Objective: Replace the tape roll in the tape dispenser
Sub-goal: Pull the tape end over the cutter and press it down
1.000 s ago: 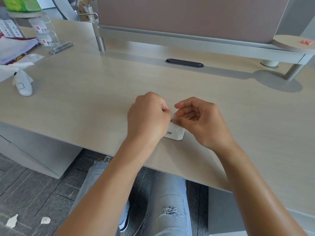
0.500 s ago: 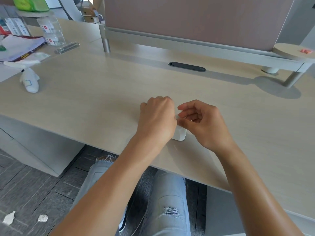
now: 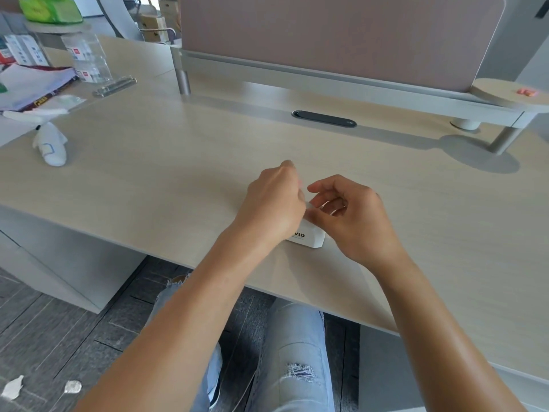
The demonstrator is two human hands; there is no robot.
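Observation:
A small white tape dispenser [image 3: 309, 237] with dark lettering on its side sits on the light wooden desk [image 3: 178, 173] near the front edge. My left hand [image 3: 271, 203] covers its left part, fingers curled down over it. My right hand [image 3: 347, 212] is at its right end, thumb and fingers pinched at the top of the dispenser. The tape roll is hidden behind my hands.
A white toy plane [image 3: 50, 144] lies at the far left, with papers [image 3: 32, 84] and a clear plastic stand [image 3: 89, 58] behind it. A pink partition [image 3: 341, 34] and a dark cable slot [image 3: 323, 118] are at the back; a round side shelf [image 3: 505, 93] is at right.
My left hand has shifted a little, uncovering more of the dispenser's lettered side. My right fingers have opened out slightly above it. The view has drifted.

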